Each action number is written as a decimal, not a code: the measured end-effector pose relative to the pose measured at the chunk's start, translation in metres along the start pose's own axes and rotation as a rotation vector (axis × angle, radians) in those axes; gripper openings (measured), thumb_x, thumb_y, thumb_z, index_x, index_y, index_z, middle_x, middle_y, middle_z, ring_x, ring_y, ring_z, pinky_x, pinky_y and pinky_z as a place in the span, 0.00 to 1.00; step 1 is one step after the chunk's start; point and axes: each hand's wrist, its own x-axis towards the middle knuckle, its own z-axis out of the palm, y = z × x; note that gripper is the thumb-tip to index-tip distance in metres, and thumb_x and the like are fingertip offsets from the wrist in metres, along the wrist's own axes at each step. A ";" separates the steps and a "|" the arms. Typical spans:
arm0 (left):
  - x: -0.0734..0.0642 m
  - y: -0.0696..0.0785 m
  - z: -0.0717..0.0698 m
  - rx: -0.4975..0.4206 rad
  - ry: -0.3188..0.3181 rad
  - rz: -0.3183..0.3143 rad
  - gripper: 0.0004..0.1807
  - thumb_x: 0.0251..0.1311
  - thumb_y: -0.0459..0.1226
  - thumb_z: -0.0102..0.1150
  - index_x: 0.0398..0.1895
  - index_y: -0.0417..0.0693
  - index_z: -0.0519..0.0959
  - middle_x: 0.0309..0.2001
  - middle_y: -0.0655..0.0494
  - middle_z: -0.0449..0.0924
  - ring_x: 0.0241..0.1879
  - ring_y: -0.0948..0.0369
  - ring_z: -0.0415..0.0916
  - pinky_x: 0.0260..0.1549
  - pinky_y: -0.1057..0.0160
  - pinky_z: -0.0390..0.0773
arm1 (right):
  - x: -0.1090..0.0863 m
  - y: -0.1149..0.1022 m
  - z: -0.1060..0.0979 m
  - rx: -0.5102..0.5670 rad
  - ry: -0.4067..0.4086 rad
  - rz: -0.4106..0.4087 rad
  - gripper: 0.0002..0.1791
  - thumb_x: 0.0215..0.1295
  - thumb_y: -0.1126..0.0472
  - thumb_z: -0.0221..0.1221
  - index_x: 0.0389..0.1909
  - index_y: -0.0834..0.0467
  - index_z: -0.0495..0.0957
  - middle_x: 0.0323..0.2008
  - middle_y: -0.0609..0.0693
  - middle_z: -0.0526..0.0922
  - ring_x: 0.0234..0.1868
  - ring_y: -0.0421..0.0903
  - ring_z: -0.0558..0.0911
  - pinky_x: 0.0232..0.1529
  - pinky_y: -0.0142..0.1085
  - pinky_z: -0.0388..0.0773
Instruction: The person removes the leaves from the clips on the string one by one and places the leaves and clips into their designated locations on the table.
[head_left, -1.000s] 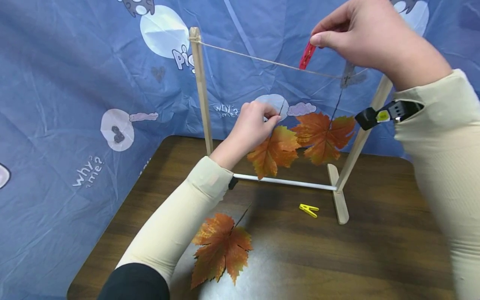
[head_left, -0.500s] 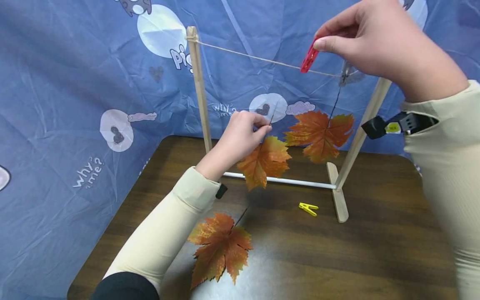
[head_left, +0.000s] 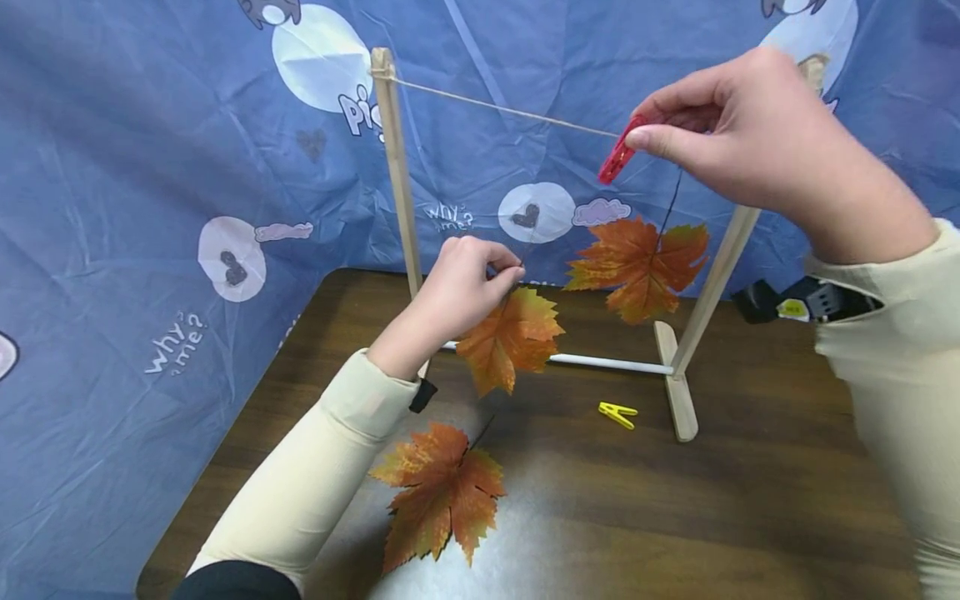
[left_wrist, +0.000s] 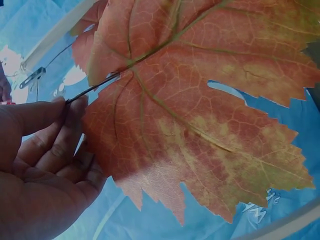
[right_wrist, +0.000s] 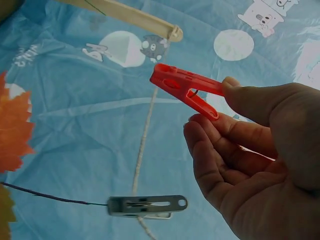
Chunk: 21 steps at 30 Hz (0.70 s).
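Tabletop [head_left: 712, 517] of dark wood grain, before printed blue cloth [head_left: 135, 158], bears a loose leaf [head_left: 442, 500] at the head view's six o'clock. Near centre, the left hand [head_left: 467, 279] pinches a second leaf [head_left: 510, 342] by its stem [left_wrist: 92, 88]; toward two o'clock, the right hand [head_left: 757, 137] pinches a red clothespin [head_left: 621, 156].

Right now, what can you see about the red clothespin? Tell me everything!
The red clothespin looks plastic, with two halves and a thin dark curve between them, perhaps its spring. The right hand holds its spread handles between thumb and fingers; the other end looks closed. In the head view it tilts, that end pointing down and left. The string runs behind it; I can't tell if they touch.
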 end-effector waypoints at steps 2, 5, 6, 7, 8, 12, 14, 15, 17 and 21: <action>-0.003 -0.002 -0.001 0.000 -0.002 0.005 0.05 0.65 0.32 0.66 0.34 0.42 0.90 0.29 0.58 0.87 0.28 0.64 0.81 0.33 0.63 0.77 | -0.004 0.001 0.002 -0.001 0.003 -0.016 0.16 0.71 0.55 0.65 0.51 0.62 0.86 0.39 0.55 0.88 0.30 0.40 0.78 0.28 0.29 0.67; -0.008 -0.005 -0.002 -0.002 -0.011 0.007 0.05 0.65 0.31 0.66 0.34 0.42 0.90 0.28 0.58 0.86 0.27 0.63 0.80 0.32 0.63 0.76 | -0.011 0.002 0.005 -0.010 0.013 -0.036 0.15 0.70 0.55 0.65 0.49 0.61 0.87 0.38 0.53 0.88 0.31 0.37 0.78 0.30 0.30 0.66; -0.009 -0.006 -0.002 -0.004 -0.015 0.003 0.05 0.65 0.31 0.66 0.34 0.42 0.90 0.28 0.58 0.86 0.27 0.63 0.80 0.31 0.63 0.76 | -0.014 0.002 0.006 -0.009 0.018 -0.045 0.14 0.70 0.55 0.66 0.48 0.60 0.87 0.37 0.53 0.88 0.31 0.36 0.78 0.31 0.30 0.66; -0.011 -0.006 -0.003 -0.004 -0.017 0.000 0.05 0.65 0.31 0.66 0.35 0.42 0.90 0.28 0.58 0.86 0.27 0.63 0.79 0.31 0.63 0.75 | -0.016 0.002 0.007 -0.009 0.023 -0.053 0.13 0.69 0.56 0.66 0.48 0.60 0.87 0.37 0.52 0.88 0.31 0.36 0.78 0.31 0.30 0.66; -0.012 -0.007 -0.003 -0.004 -0.019 -0.005 0.05 0.65 0.31 0.66 0.35 0.42 0.90 0.28 0.58 0.86 0.27 0.63 0.79 0.31 0.63 0.75 | -0.018 0.002 0.008 -0.010 0.026 -0.061 0.13 0.69 0.56 0.66 0.47 0.60 0.87 0.37 0.52 0.88 0.31 0.35 0.78 0.31 0.31 0.66; -0.019 -0.007 -0.005 -0.012 -0.030 -0.021 0.04 0.65 0.31 0.66 0.34 0.42 0.90 0.28 0.60 0.86 0.26 0.63 0.77 0.30 0.63 0.75 | -0.027 0.003 0.014 0.018 0.034 -0.084 0.11 0.67 0.58 0.69 0.46 0.59 0.88 0.36 0.51 0.88 0.33 0.31 0.78 0.32 0.28 0.67; -0.022 -0.008 -0.006 -0.014 -0.039 -0.020 0.05 0.65 0.31 0.66 0.34 0.42 0.90 0.27 0.59 0.85 0.25 0.64 0.76 0.30 0.62 0.75 | -0.032 0.004 0.018 0.037 0.040 -0.082 0.11 0.65 0.59 0.70 0.46 0.58 0.88 0.35 0.49 0.88 0.33 0.31 0.79 0.32 0.27 0.68; -0.023 -0.009 -0.006 -0.015 -0.044 -0.021 0.05 0.65 0.31 0.66 0.33 0.42 0.89 0.27 0.60 0.85 0.25 0.64 0.76 0.30 0.62 0.75 | -0.034 0.005 0.021 0.048 0.043 -0.080 0.11 0.64 0.59 0.71 0.45 0.58 0.88 0.34 0.48 0.88 0.33 0.31 0.79 0.32 0.26 0.68; -0.027 -0.010 -0.006 -0.014 -0.057 -0.027 0.05 0.65 0.31 0.66 0.33 0.43 0.89 0.26 0.60 0.85 0.24 0.65 0.75 0.29 0.63 0.74 | -0.038 0.006 0.026 0.056 0.044 -0.075 0.11 0.63 0.59 0.72 0.45 0.57 0.89 0.33 0.47 0.87 0.32 0.31 0.80 0.31 0.25 0.69; -0.033 -0.010 -0.007 -0.009 -0.067 -0.030 0.06 0.65 0.31 0.65 0.32 0.42 0.89 0.24 0.61 0.84 0.22 0.65 0.74 0.27 0.63 0.74 | -0.048 0.011 0.036 0.083 0.040 -0.059 0.11 0.62 0.58 0.73 0.43 0.55 0.89 0.31 0.43 0.87 0.31 0.34 0.81 0.30 0.25 0.70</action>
